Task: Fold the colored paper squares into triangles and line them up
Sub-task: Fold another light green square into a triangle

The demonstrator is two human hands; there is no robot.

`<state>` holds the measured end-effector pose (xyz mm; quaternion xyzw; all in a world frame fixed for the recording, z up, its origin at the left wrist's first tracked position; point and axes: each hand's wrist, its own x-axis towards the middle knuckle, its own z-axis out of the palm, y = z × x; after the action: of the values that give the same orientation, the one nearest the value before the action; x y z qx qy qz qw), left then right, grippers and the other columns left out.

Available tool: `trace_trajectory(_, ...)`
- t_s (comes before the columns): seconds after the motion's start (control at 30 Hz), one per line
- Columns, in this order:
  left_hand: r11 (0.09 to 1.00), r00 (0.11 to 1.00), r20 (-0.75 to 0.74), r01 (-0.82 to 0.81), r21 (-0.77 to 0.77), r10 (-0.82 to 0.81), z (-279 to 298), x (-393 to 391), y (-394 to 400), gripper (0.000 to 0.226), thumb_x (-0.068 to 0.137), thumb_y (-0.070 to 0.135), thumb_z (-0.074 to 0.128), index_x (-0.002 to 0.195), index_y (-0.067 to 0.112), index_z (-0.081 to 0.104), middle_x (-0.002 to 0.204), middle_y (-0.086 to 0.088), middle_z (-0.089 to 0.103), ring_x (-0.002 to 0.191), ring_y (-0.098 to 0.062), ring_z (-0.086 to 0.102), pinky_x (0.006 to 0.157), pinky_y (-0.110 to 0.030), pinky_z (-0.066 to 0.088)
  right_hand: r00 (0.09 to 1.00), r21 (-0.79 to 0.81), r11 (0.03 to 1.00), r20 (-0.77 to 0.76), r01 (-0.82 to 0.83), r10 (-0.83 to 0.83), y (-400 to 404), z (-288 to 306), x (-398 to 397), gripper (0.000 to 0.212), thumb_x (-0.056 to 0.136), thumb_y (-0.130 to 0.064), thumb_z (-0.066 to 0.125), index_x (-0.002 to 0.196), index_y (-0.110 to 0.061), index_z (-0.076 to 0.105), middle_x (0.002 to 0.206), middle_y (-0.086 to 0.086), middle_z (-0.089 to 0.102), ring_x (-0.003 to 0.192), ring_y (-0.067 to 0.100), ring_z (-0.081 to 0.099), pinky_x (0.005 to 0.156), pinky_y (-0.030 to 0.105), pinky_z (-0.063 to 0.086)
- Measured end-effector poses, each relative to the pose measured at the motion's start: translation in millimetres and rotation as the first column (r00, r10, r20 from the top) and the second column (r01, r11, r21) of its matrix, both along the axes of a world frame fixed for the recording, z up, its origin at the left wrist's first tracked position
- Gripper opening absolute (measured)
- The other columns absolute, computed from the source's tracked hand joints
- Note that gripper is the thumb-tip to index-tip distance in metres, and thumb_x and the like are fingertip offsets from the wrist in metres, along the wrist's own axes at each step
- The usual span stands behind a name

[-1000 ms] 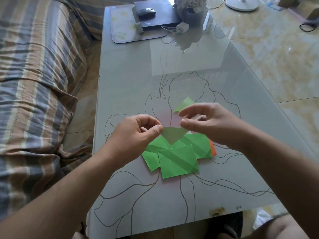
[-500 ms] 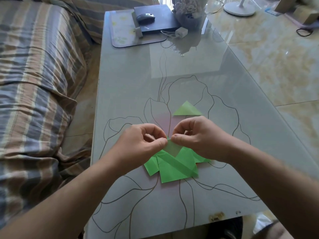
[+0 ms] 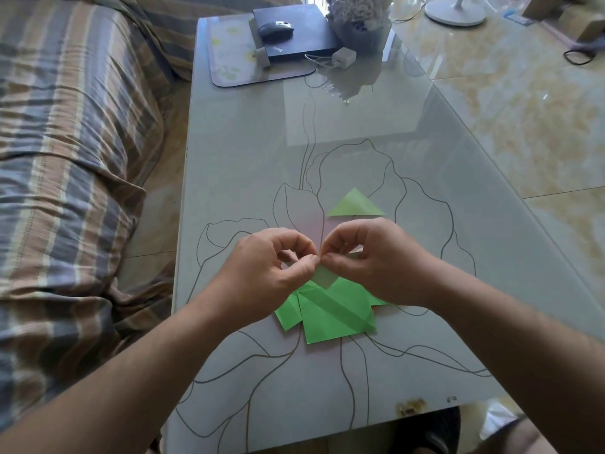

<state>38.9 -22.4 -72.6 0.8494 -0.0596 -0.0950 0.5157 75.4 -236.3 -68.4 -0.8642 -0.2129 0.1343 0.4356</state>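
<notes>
My left hand (image 3: 271,273) and my right hand (image 3: 373,260) meet above the table, both pinching one small pale green folded paper (image 3: 323,277) between thumb and fingers. Only a corner of this paper shows below the thumbs. Under the hands lies a pile of green paper squares (image 3: 330,314) with creases, partly hidden by my right wrist. A thin orange edge peeks from under the pile at the right. One folded green triangle (image 3: 355,204) lies flat on the table just beyond my right hand.
The glass table (image 3: 248,152) bears a flower line drawing. At its far end stand a black box with a mouse (image 3: 275,27), a white charger (image 3: 343,57), a mat and a plant pot (image 3: 360,24). A striped sofa (image 3: 65,126) runs along the left.
The hands have come together from apart, so the folded paper, once stretched as a wide triangle between them, is now folded smaller and mostly hidden by the thumbs.
</notes>
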Motion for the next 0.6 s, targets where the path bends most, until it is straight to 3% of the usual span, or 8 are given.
trace_trajectory(0.1, 0.998, 0.999, 0.046, -0.026, 0.049, 0.023, 4.0, 1.8, 5.6, 0.008, 0.09, 0.032, 0.078, 0.083, 0.033, 0.076, 0.074, 0.014, 0.069, 0.065, -0.004, 0.064, 0.06, -0.025, 0.054, 0.999, -0.001, 0.999, 0.013, 0.035, -0.035, -2.3, 0.7, 2.9, 0.008, 0.084, -0.039, 0.07, 0.077, -0.035, 0.072, 0.079, -0.011, 0.074, 0.079, 0.012, 0.07, 0.077, 0.044, 0.059)
trace_trajectory(0.2, 0.992, 0.996, 0.084, -0.01, 0.126, -0.001, 5.2, 3.6, 8.2, 0.009, 0.092, 0.035, 0.074, 0.083, 0.033, 0.074, 0.081, 0.011, 0.072, 0.079, -0.007, 0.068, 0.072, -0.032, 0.06, 0.999, -0.002, 0.999, 0.014, 0.047, -0.047, -2.4, 1.4, 3.0, 0.009, 0.085, -0.034, 0.072, 0.076, -0.034, 0.072, 0.077, -0.009, 0.074, 0.077, 0.013, 0.071, 0.076, 0.045, 0.06)
trace_trajectory(0.27, 0.991, 0.996, 0.089, 0.002, 0.131, -0.014, 4.5, 3.3, 7.5, 0.009, 0.09, 0.041, 0.071, 0.083, 0.035, 0.073, 0.084, 0.011, 0.072, 0.08, -0.008, 0.069, 0.075, -0.038, 0.061, 0.999, 0.005, 0.999, 0.007, 0.051, -0.051, -1.7, 2.5, 2.0, 0.011, 0.086, -0.032, 0.073, 0.075, -0.033, 0.072, 0.077, -0.008, 0.074, 0.077, 0.015, 0.071, 0.076, 0.046, 0.059)
trace_trajectory(0.37, 0.99, 0.994, 0.107, -0.019, 0.138, 0.004, 6.9, 3.4, 8.2, 0.008, 0.089, 0.039, 0.076, 0.083, 0.035, 0.075, 0.083, 0.013, 0.073, 0.082, -0.007, 0.069, 0.077, -0.036, 0.061, 0.997, 0.018, 0.997, -0.007, 0.071, -0.071, -3.4, 4.6, 2.8, 0.014, 0.088, -0.026, 0.075, 0.075, -0.03, 0.072, 0.076, -0.006, 0.074, 0.077, 0.02, 0.071, 0.076, 0.048, 0.059)
trace_trajectory(0.5, 0.983, 0.995, 0.102, -0.026, 0.179, 0.007, 6.2, 4.5, 10.0, 0.006, 0.087, 0.034, 0.078, 0.082, 0.035, 0.076, 0.077, 0.015, 0.072, 0.073, -0.005, 0.069, 0.067, -0.031, 0.059, 0.998, 0.012, 0.998, -0.018, 0.068, -0.068, -2.1, 5.4, 2.4, 0.014, 0.089, -0.025, 0.075, 0.076, -0.029, 0.073, 0.077, -0.006, 0.074, 0.077, 0.02, 0.071, 0.076, 0.047, 0.059)
trace_trajectory(0.6, 0.997, 0.999, 0.018, -0.047, 0.065, 0.046, 5.4, 3.8, 10.0, 0.005, 0.086, 0.032, 0.082, 0.083, 0.034, 0.078, 0.069, 0.012, 0.07, 0.061, -0.005, 0.065, 0.059, -0.026, 0.051, 0.996, 0.012, 0.996, -0.018, 0.083, -0.083, -3.3, 6.6, 2.6, 0.015, 0.089, -0.025, 0.075, 0.075, -0.029, 0.073, 0.076, -0.004, 0.074, 0.077, 0.024, 0.071, 0.076, 0.049, 0.058)
